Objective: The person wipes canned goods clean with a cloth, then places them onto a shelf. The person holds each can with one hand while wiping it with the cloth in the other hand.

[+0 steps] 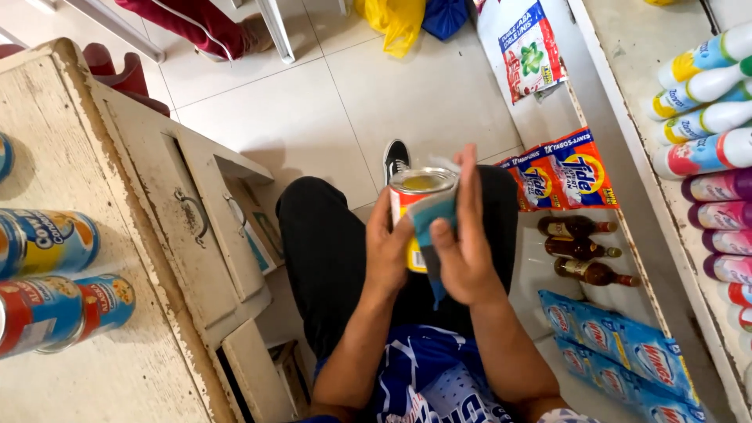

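Observation:
I sit over a white tiled floor and hold a tin can (417,190) with a red and yellow label above my lap. My left hand (387,252) grips the can's side from the left. Against the can's right side my right hand (464,244) presses a blue cloth (433,217), fingers stretched up past the rim. The can's gold lid faces up.
A worn cream wooden desk (117,258) with a drawer stands at the left, with several cans (59,270) lying on its top. White shelves (638,157) at the right hold detergent packets, brown bottles and rows of plastic bottles. Another person's leg (196,23) is at the top.

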